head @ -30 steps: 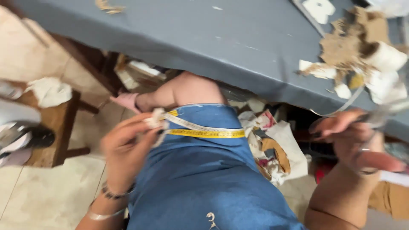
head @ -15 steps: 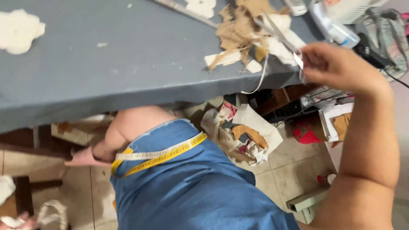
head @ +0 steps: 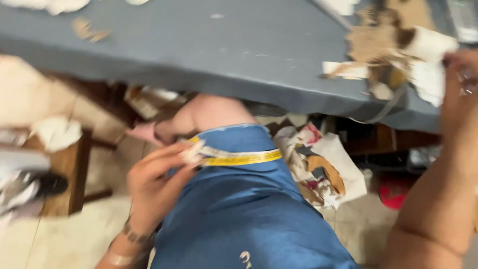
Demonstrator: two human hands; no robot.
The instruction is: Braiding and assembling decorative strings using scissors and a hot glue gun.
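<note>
The left hand [head: 157, 187] is closed in a pinch on one end of the measuring tape [head: 234, 157], thumb and fingertips pressing the pale, folded end against the blue denim garment [head: 239, 214]. From the hand the tape runs away to its far side, lying flat across the denim just below the garment's hem. The tape is a thin, flexible band, yellow along its length and whitish at the pinched end; it looks light, limp and fairly smooth, so it should slip unless pinched flat across its width near the end, as here. The denim under it is soft, woven and matt, and will give under pressure. The right hand [head: 460, 79] is raised at the edge of the grey table [head: 199, 55], touching a pile of torn brown and white paper scraps [head: 393, 47]; motion blur hides its fingers, so whether it grips anything cannot be told. Crumpled paper [head: 318, 164] lies on the tiled floor [head: 69, 239] beyond the tape.
</note>
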